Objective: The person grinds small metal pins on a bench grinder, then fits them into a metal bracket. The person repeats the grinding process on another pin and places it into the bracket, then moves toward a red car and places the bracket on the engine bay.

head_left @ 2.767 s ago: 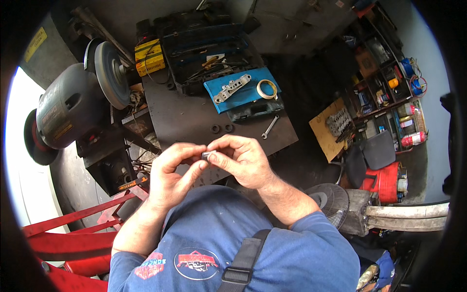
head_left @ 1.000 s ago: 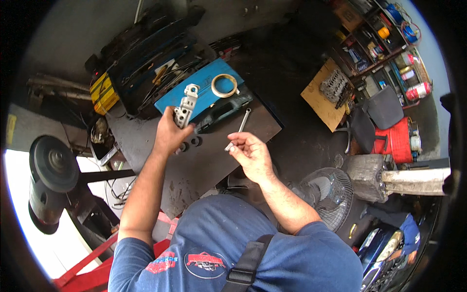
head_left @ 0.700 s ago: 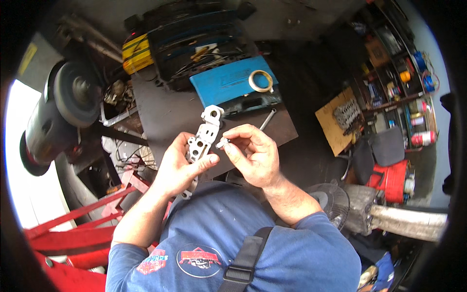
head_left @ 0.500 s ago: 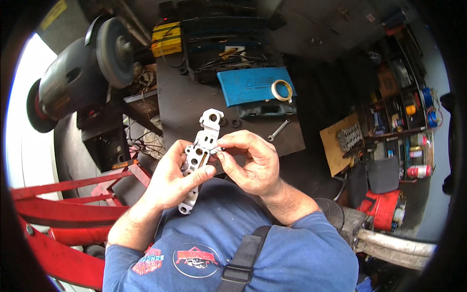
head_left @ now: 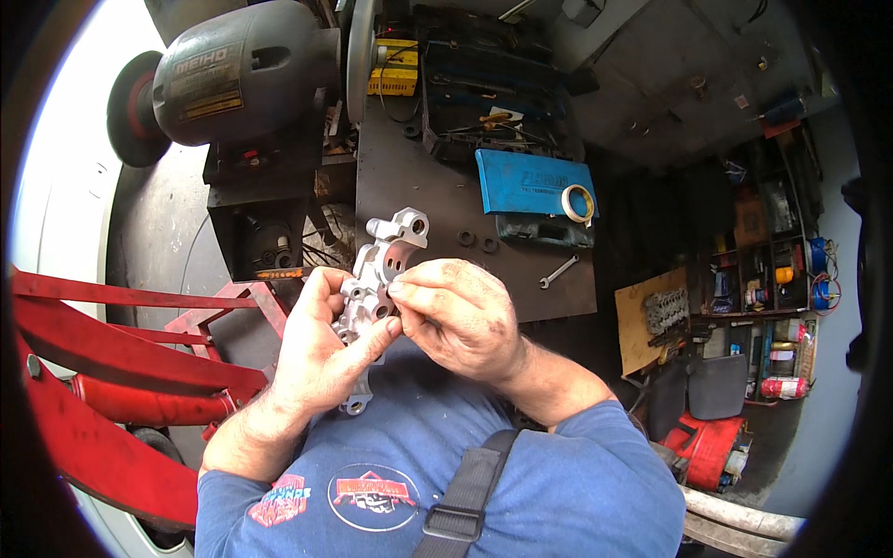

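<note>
A silver cast-metal part with several bolt holes and a curved, half-round seat is held upright and slanted in front of my chest. My left hand is closed around its lower half, thumb across the near face. My right hand is pinched against the middle of the part, thumb and forefinger together. Whatever lies between those fingertips is hidden. Two black rings lie on the dark bench just beyond the hands.
On the bench are a blue case, a tape roll and an open-end wrench. A bench grinder stands far left, above a red metal frame. Cardboard carries a metal casting at right; shelves stand beyond.
The view has swung, so the bench and grinder sit further right. The metal part has been turned to show its curved seat. The right fingertips have shifted left, closer against it.
</note>
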`<move>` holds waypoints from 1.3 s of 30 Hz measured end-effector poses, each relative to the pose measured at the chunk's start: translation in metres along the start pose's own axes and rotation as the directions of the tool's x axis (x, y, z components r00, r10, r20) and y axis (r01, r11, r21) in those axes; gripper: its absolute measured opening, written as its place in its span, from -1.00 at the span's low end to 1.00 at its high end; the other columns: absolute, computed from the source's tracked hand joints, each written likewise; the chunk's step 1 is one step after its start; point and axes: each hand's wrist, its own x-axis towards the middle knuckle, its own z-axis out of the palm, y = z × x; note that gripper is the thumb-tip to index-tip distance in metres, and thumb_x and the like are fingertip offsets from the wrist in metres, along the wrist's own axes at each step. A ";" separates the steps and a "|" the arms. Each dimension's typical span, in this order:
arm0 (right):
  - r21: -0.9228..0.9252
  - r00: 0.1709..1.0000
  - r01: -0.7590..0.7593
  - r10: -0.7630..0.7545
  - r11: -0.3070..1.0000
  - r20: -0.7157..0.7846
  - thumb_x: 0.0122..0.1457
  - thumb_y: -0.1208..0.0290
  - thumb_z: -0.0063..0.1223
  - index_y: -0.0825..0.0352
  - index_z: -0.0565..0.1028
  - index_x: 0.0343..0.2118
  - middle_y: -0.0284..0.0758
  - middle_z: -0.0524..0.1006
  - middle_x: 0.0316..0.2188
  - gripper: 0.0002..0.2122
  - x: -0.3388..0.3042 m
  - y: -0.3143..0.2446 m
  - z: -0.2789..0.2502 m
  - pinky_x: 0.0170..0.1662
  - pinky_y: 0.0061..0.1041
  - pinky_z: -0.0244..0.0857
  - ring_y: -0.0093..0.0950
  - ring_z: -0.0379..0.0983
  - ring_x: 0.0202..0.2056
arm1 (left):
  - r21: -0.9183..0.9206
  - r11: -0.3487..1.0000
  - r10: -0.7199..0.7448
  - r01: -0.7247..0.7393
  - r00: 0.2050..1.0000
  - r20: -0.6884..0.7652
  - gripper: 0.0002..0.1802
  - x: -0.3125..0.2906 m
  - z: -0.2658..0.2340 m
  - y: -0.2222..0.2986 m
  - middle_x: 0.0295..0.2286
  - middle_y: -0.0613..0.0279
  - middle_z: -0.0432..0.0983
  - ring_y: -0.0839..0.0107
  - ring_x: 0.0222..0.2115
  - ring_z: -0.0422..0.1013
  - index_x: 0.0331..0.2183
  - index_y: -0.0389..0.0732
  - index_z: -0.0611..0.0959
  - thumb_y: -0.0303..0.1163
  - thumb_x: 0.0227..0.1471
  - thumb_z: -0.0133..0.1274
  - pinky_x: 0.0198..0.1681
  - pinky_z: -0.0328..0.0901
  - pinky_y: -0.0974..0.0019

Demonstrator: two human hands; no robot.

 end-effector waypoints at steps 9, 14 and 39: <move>0.225 0.930 -0.368 0.359 0.902 0.083 0.04 0.60 0.22 0.40 0.56 -0.29 -0.30 0.52 -0.31 -0.85 0.003 -0.007 0.003 -0.17 -0.54 0.39 -0.50 0.50 -0.26 | 0.025 0.999 -0.039 0.040 0.999 -0.005 -0.48 -0.005 -0.016 0.002 -0.37 0.18 0.49 0.61 -0.35 0.39 -0.18 -0.29 0.31 -0.42 -0.07 0.29 -0.34 0.32 0.51; 0.593 0.728 -0.637 0.638 0.493 0.252 0.09 0.64 0.17 0.40 0.52 -0.31 -0.34 0.49 -0.33 -0.89 -0.005 -0.011 0.008 -0.16 -0.63 0.38 -0.64 0.46 -0.28 | 0.283 0.946 0.178 -0.157 0.983 -0.051 -0.46 -0.003 -0.012 0.001 -0.44 0.13 0.51 0.53 -0.42 0.45 -0.22 -0.31 0.33 -0.40 -0.14 0.33 -0.38 0.35 0.43; 0.409 0.953 -0.280 0.302 0.869 0.013 -0.10 0.64 0.28 0.37 0.56 -0.43 -0.25 0.56 -0.38 -0.86 -0.009 -0.024 -0.008 -0.26 -0.48 0.38 -0.39 0.52 -0.33 | 0.362 0.687 0.657 -0.631 0.751 0.062 -0.51 0.006 -0.013 -0.012 -0.57 0.31 0.27 0.62 -0.59 0.19 -0.45 -0.25 0.27 -0.40 -0.28 0.29 -0.57 0.16 0.49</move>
